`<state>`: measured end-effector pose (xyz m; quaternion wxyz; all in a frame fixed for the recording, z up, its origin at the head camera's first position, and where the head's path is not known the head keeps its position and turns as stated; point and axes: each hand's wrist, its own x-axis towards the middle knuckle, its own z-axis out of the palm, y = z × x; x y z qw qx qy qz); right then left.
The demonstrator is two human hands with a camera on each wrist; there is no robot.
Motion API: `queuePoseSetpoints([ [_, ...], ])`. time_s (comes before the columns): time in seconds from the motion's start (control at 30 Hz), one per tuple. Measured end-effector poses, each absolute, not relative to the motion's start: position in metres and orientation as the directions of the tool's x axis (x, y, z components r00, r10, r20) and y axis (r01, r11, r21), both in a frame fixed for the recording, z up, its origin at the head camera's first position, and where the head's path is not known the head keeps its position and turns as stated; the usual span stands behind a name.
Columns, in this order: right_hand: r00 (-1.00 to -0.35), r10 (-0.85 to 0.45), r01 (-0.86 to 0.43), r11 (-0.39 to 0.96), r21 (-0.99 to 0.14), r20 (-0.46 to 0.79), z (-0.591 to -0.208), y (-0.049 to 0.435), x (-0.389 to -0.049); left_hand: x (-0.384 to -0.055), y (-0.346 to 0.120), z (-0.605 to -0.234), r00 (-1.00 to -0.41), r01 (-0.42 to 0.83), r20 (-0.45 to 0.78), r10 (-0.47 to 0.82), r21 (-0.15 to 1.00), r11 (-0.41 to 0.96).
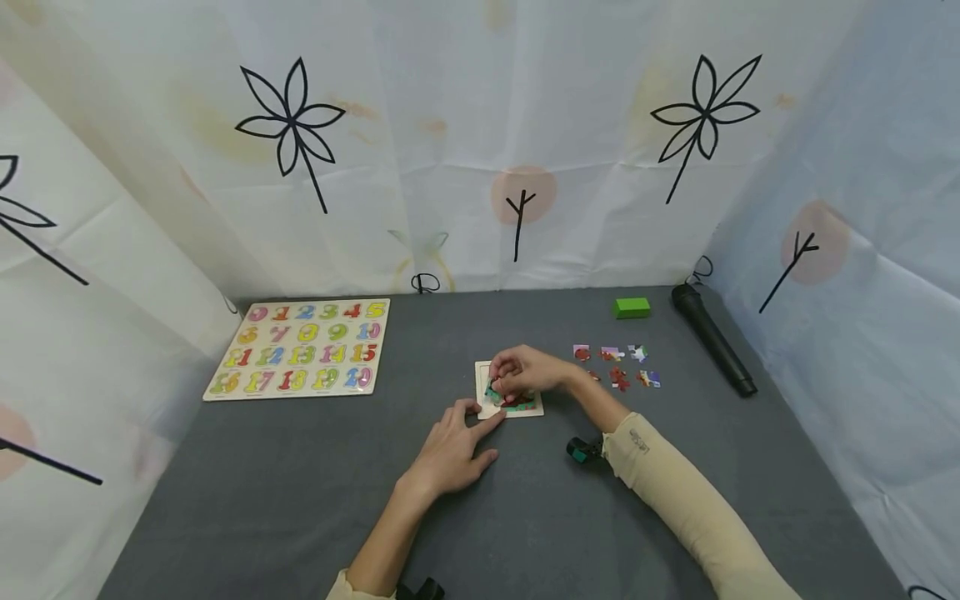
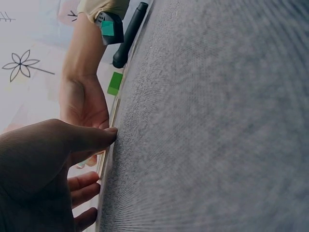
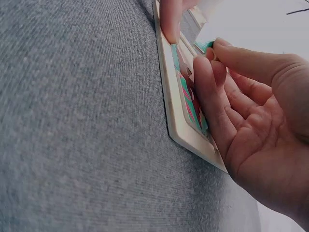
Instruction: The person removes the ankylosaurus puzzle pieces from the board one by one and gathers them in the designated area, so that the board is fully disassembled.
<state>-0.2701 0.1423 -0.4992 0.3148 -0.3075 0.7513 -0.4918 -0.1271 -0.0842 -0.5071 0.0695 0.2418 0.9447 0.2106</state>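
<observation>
A small wooden puzzle board (image 1: pixel 483 372) lies in the middle of the table, partly filled with green and dark red picture pieces (image 3: pixel 187 99). Above its far left part, my right hand (image 1: pixel 528 372) pinches a small puzzle piece (image 3: pixel 208 45) with a green face between thumb and fingertips. The held piece is tilted up, and its picture is mostly hidden. My left hand (image 1: pixel 448 450) rests at the board's near edge. Its extended index finger (image 3: pixel 170 24) presses on the wooden rim, while the other fingers lie spread.
Loose jigsaw pieces (image 1: pixel 618 378) lie in two rows right of the board. Behind them sits a green block (image 1: pixel 632 308), with a black microphone (image 1: pixel 714 340) at the right. A colourful number board (image 1: pixel 300 346) lies at the back left. Cloth walls (image 1: pixel 465 125) enclose the grey table (image 1: pixel 510 517).
</observation>
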Motion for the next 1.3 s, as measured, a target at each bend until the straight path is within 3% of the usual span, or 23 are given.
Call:
queuePoseSetpoints([
  [0.27, -0.712, -0.692, -0.136, 0.303, -0.943, -0.120, -0.493, 0.161, -0.264, -0.127, -0.083, -0.507, -0.872, 0.437, -0.016, 0.489, 0.421, 0.794],
  [0.83, -0.805, -0.581, -0.112, 0.349, -0.931, -0.121, -0.478, 0.248, -0.228, -0.125, -0.086, -0.508, -0.883, 0.408, -0.021, 0.468, 0.458, 0.790],
  [1.3, -0.900, -0.394, -0.026, 0.473, -0.881, -0.185, -0.475, 0.340, -0.205, -0.128, -0.085, -0.510, -0.873, 0.413, -0.035, 0.487, 0.479, 0.775],
])
